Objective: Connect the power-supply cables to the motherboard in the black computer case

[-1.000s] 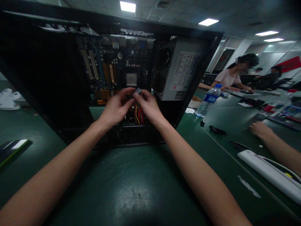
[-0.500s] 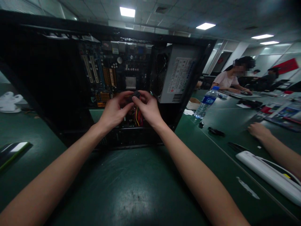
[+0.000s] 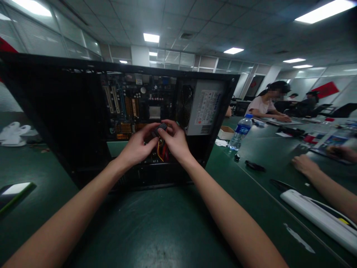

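An open black computer case (image 3: pixel 83 175) stands on the green table, its inside facing me. Between my fingers is a dark power connector (image 3: pixel 159 130), with red, yellow and black wires (image 3: pixel 163 150) hanging below it. My left hand (image 3: pixel 139 145) pinches its left side, and my right hand (image 3: pixel 175 139) grips it from the right, thumb on top. Behind my hands sits the motherboard (image 3: pixel 142 100) with its slots and a square silver chip. The grey power supply (image 3: pixel 205 108) with its fan fills the upper right of the case. My fingertips partly hide the connector.
Right of the case stand a water bottle (image 3: pixel 241 132) and a small box (image 3: pixel 225 133). A white power strip (image 3: pixel 318 216) lies nearer, beside another person's arm (image 3: pixel 329 182). A green-edged phone-like object (image 3: pixel 16 191) lies at left. Another person (image 3: pixel 267 104) sits farther back.
My view has tilted up, so the case and hands appear lower. The connector has turned slightly between my fingers, and its wires hang more spread. Both hands keep their hold.
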Available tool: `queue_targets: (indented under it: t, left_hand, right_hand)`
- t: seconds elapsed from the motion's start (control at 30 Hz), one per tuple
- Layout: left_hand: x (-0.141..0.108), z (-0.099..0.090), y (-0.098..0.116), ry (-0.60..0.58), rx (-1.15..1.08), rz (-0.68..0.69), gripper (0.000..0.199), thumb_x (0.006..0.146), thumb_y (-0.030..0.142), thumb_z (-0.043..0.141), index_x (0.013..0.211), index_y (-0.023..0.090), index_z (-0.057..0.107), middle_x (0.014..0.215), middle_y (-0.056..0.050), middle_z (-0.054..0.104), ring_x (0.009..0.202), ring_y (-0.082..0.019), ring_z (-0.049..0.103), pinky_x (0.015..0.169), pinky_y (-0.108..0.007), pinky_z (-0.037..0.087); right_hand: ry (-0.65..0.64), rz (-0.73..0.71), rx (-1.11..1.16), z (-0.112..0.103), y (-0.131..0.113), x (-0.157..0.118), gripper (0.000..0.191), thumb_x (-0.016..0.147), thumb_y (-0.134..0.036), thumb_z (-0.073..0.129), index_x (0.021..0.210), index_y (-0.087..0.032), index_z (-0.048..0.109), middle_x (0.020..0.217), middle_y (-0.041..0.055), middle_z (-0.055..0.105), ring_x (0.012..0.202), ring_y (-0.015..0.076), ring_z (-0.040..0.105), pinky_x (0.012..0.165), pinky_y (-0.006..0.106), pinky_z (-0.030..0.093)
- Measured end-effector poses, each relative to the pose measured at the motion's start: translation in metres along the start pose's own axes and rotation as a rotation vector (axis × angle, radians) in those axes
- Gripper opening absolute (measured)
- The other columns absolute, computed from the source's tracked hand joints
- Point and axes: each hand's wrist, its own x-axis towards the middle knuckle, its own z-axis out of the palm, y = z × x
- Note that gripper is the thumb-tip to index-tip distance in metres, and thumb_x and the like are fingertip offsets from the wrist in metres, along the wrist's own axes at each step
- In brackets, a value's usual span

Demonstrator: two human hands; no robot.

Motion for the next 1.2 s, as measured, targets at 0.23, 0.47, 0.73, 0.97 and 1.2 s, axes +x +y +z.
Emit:
queue_targets:
  t: [0.23, 0.47, 0.73, 0.97, 1.2]
  left_hand:
    - [0.0005, 0.0007, -0.0038, -0.036, -0.038, 0.01, 0.055, 0.087, 0.025, 0.053, 0.14, 0.013, 0.06, 0.138, -0.014, 0.069, 0.126, -0.03, 0.065, 0.112, -0.048, 0.05]
    - [-0.0015, 0.0012, -0.0025, -0.049, 0.023, 0.012, 0.057, 0.09, 0.031, 0.054, 0.144, 0.012, 0.059, 0.135, -0.015, 0.071, 0.124, -0.031, 0.067, 0.109, -0.048, 0.051]
    - [0.0002, 0.0003, 0.0003, -0.044, 0.135, -0.006, 0.06, 0.091, 0.034, 0.054, 0.146, 0.011, 0.059, 0.118, -0.013, 0.076, 0.1, -0.028, 0.072, 0.094, -0.045, 0.057]
    - [0.001, -0.0001, 0.0033, 0.015, 0.142, -0.028, 0.05, 0.091, 0.033, 0.055, 0.135, 0.013, 0.068, 0.108, -0.01, 0.079, 0.095, -0.026, 0.072, 0.09, -0.04, 0.056]
    - [0.0011, -0.001, 0.0006, 0.059, 0.129, -0.006, 0.045, 0.092, 0.036, 0.059, 0.131, 0.017, 0.07, 0.119, -0.01, 0.078, 0.106, -0.027, 0.072, 0.098, -0.041, 0.055]
  right_hand:
    - [0.021, 0.005, 0.009, 0.003, -0.0028, -0.0018, 0.037, 0.08, -0.04, 0.072, 0.111, -0.024, 0.059, 0.093, 0.001, 0.075, 0.091, 0.0203, 0.074, 0.086, 0.036, 0.06]
    - [0.027, -0.005, -0.019, 0.0013, -0.0013, -0.0006, 0.035, 0.081, -0.04, 0.071, 0.11, -0.024, 0.06, 0.093, 0.0014, 0.074, 0.092, 0.0208, 0.074, 0.089, 0.038, 0.059]
    - [0.029, 0.008, 0.024, 0.0013, -0.0028, -0.0003, 0.035, 0.079, -0.04, 0.072, 0.109, -0.024, 0.06, 0.092, 0.0015, 0.074, 0.092, 0.0219, 0.074, 0.086, 0.038, 0.06]
    - [0.014, 0.031, 0.051, 0.0011, -0.0005, 0.0014, 0.038, 0.079, -0.043, 0.073, 0.109, -0.025, 0.059, 0.092, 0.001, 0.074, 0.092, 0.0212, 0.073, 0.087, 0.038, 0.059]
    - [0.037, 0.053, 0.044, -0.0002, 0.0043, 0.003, 0.039, 0.08, -0.044, 0.073, 0.11, -0.025, 0.058, 0.09, 0.0002, 0.072, 0.093, 0.0209, 0.072, 0.09, 0.038, 0.057]
